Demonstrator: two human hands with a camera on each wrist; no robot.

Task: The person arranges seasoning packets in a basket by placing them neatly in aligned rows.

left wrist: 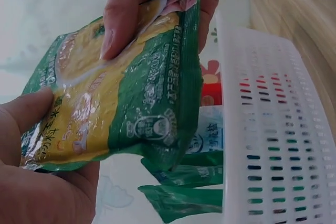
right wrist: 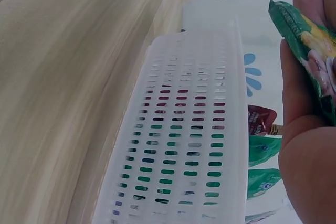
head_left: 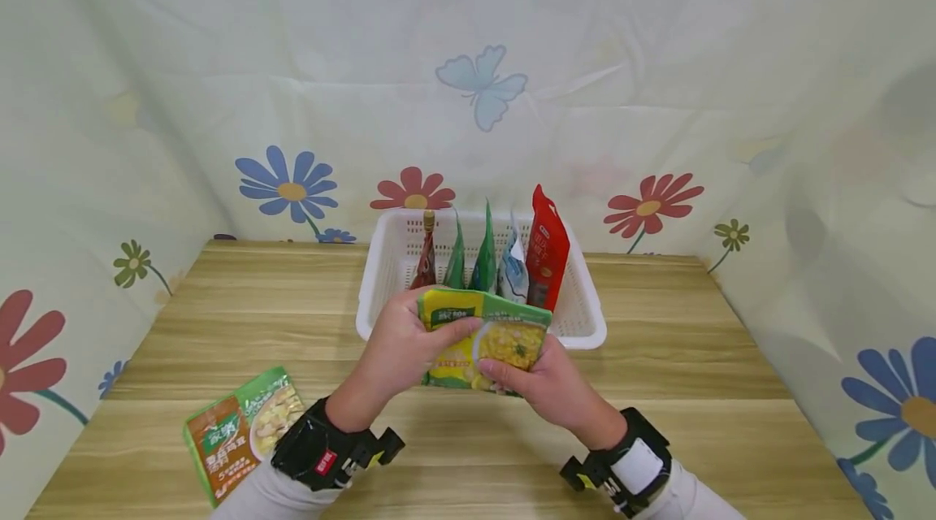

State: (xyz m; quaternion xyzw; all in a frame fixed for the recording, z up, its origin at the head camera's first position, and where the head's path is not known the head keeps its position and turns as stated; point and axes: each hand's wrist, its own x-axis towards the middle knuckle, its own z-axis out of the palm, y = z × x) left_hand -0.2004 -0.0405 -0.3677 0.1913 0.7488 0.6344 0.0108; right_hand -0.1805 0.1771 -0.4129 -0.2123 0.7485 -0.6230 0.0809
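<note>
Both hands hold a yellow-and-green food packet (head_left: 453, 357) with a picture of a yellow dish, raised in front of the white basket's near wall. My left hand (head_left: 398, 345) grips its left side, thumb across the front. On the right edge, my right hand (head_left: 552, 382) pinches it with the thumb on the lower front. In the left wrist view the packet (left wrist: 142, 87) looks glossy and sealed. Behind it, the white perforated basket (head_left: 592, 325) holds several upright packets, among them a red pouch (head_left: 548, 248), a blue-and-white bag (head_left: 513, 268) and a green packet (head_left: 485, 256).
A brown-and-green packet (head_left: 223, 439) lies flat on the wooden table (head_left: 702, 390) at the left, partly behind the left wrist strap. A dark red pouch with a gold cap (head_left: 426, 252) stands at the basket's left. A floral cloth (head_left: 351, 114) hangs behind and along both sides.
</note>
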